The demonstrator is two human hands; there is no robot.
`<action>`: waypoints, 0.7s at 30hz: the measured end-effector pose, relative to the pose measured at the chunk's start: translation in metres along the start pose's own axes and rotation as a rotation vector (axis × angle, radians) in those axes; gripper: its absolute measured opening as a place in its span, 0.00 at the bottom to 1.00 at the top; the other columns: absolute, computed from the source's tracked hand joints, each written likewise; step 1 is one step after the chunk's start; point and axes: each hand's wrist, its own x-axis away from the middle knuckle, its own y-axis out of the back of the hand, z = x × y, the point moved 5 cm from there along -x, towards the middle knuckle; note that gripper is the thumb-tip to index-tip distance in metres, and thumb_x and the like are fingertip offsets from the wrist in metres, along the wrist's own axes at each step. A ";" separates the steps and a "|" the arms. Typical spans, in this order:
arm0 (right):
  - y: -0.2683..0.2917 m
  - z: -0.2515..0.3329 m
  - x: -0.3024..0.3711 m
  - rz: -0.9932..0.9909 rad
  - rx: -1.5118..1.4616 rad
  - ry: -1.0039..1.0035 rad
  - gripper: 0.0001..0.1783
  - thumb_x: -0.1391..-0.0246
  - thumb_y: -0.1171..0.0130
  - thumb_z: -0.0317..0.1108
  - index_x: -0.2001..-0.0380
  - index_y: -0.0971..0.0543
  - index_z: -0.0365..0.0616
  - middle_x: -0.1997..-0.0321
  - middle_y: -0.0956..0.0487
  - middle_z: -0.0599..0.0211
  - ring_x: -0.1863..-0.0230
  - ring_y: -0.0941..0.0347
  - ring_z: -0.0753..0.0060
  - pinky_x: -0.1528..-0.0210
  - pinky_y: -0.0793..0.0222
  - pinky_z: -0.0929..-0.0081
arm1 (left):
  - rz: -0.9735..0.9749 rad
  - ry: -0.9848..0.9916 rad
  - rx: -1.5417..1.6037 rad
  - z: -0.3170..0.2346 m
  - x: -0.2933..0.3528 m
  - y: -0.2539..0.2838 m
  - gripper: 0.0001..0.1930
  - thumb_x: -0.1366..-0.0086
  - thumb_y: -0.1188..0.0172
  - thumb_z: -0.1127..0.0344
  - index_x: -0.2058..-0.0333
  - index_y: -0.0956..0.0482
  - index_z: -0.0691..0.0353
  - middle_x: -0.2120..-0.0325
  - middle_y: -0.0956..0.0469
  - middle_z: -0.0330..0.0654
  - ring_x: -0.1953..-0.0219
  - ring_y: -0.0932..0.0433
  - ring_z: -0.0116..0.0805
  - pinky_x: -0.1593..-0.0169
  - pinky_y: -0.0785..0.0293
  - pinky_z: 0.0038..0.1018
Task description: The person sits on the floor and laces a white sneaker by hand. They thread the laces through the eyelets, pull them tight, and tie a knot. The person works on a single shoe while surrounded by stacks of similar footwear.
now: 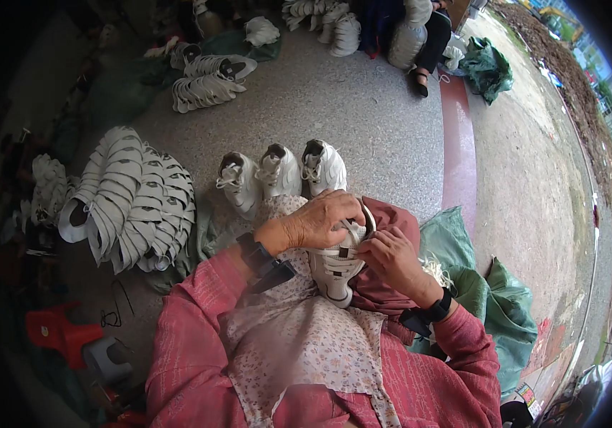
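A white sneaker (333, 279) lies on my lap, its toe toward me and its opening away from me. Over its tongue and upper lacing, my left hand (320, 220) is closed with bent fingers, gripping the shoe. My right hand (397, 264) pinches at the right edge of the lacing, where the white shoelace runs; the fingertips partly hide the strand. Beyond my knees stand three more white sneakers: a left one (239, 184) with a loose bow, a middle one (278, 171) and a right one (323, 167).
To the left are stacked rows of white shoe uppers (138, 200), with more uppers (209, 82) farther off. A red stool (62, 335) is at the lower left. Green sacks (473, 292) lie by my right side. Another person's leg (434, 43) shows at the far edge.
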 end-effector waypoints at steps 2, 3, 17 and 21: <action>-0.007 0.003 0.006 -0.044 0.077 -0.035 0.12 0.48 0.37 0.32 0.60 0.24 0.48 0.65 0.26 0.70 0.61 0.27 0.65 0.55 0.37 0.65 | 0.005 -0.029 -0.070 -0.001 0.000 -0.005 0.13 0.47 0.38 0.68 0.60 0.21 0.57 0.59 0.25 0.40 0.49 0.27 0.42 0.39 0.37 0.39; -0.010 0.004 0.009 -0.049 0.092 -0.048 0.12 0.48 0.37 0.32 0.60 0.24 0.48 0.65 0.26 0.69 0.61 0.27 0.65 0.55 0.37 0.65 | 0.018 -0.042 -0.102 -0.001 0.001 -0.007 0.13 0.47 0.37 0.67 0.60 0.21 0.56 0.59 0.26 0.40 0.48 0.27 0.41 0.38 0.38 0.39; -0.010 -0.008 0.023 0.041 -0.833 -0.632 0.09 0.44 0.45 0.22 0.60 0.27 0.41 0.65 0.24 0.59 0.65 0.25 0.50 0.61 0.29 0.58 | 0.084 -0.036 -0.081 0.007 0.003 -0.013 0.08 0.41 0.35 0.60 0.65 0.22 0.51 0.57 0.29 0.36 0.46 0.30 0.36 0.35 0.48 0.38; 0.013 -0.004 0.005 -0.066 -0.162 -0.106 0.11 0.48 0.42 0.25 0.60 0.26 0.44 0.62 0.23 0.63 0.64 0.25 0.56 0.57 0.30 0.62 | 0.175 0.072 -0.045 0.010 -0.002 -0.014 0.09 0.40 0.36 0.60 0.65 0.25 0.54 0.57 0.29 0.37 0.46 0.31 0.37 0.35 0.48 0.38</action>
